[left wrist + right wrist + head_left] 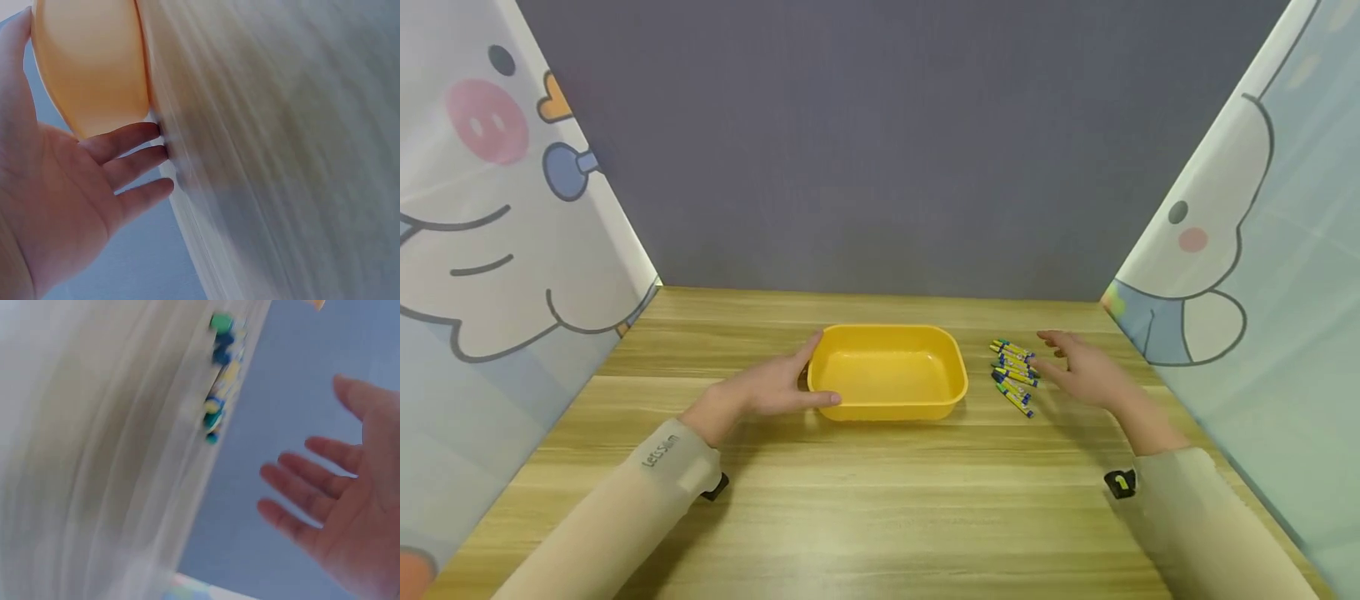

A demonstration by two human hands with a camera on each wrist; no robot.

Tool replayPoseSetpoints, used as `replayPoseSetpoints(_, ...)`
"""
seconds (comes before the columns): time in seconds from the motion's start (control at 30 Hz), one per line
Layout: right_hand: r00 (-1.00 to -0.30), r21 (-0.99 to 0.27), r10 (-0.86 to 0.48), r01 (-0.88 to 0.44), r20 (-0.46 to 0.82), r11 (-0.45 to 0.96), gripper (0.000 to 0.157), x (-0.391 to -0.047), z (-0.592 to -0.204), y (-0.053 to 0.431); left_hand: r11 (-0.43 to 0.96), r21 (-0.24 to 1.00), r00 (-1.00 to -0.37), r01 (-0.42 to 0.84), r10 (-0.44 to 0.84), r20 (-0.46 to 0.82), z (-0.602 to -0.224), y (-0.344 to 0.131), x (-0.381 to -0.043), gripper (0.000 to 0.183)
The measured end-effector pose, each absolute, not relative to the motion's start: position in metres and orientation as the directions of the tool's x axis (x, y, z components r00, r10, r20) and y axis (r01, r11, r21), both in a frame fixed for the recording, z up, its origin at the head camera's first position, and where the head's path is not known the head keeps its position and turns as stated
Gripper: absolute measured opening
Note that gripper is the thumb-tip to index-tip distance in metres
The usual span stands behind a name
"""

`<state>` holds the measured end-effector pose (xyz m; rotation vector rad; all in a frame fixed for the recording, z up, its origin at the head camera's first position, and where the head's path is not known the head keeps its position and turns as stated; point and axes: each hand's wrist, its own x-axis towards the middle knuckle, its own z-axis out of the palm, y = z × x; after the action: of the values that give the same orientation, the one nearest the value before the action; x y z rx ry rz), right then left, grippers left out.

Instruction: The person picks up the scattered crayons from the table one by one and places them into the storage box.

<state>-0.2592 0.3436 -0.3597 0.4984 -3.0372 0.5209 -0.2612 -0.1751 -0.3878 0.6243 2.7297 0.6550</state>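
Note:
A yellow plastic bin (pixel 887 379) sits on the table with its open side up. At its left end is my left hand (pixel 782 387), thumb along the near rim and the other fingers, nearly straight, against the end wall. In the left wrist view those fingers (pixel 134 142) are spread beside the bin (pixel 94 69). Several yellow-wrapped crayons (pixel 1015 375) with blue and green ends lie in a loose row right of the bin. My right hand (pixel 1086 371) hovers just right of the crayons (pixel 222 369), fingers loosely spread and holding nothing.
The wood-grain table (pixel 880 500) ends at a dark grey panel (pixel 880 150) at the back. Cartoon-printed sheets stand at the left (pixel 512 208) and right (pixel 1262 250). Both sleeves (pixel 625 508) reach in from the near edge.

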Motion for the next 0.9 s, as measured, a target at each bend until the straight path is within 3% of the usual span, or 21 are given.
replayPoseSetpoints(0.2, -0.948, -0.386, -0.308, -0.313, 0.077, 0.868, 0.035, -0.297, -0.365, 0.359, 0.788, 0.503, -0.868, 0.355, 0.478, -0.136, -0.39, -0.177, -0.265, 0.133)
replayPoseSetpoints(0.5, -0.961, -0.465, -0.275, -0.253, 0.022, 0.848, 0.031, -0.329, -0.382, 0.367, 0.768, 0.546, -0.87, 0.334, 0.474, -0.134, -0.392, -0.175, -0.264, 0.134)
replayPoseSetpoints(0.9, -0.955, -0.457, -0.295, -0.264, 0.003, 0.85, 0.023, -0.335, -0.389, 0.375, 0.756, 0.568, -0.869, 0.326, 0.477, -0.135, -0.391, -0.176, -0.262, 0.133)
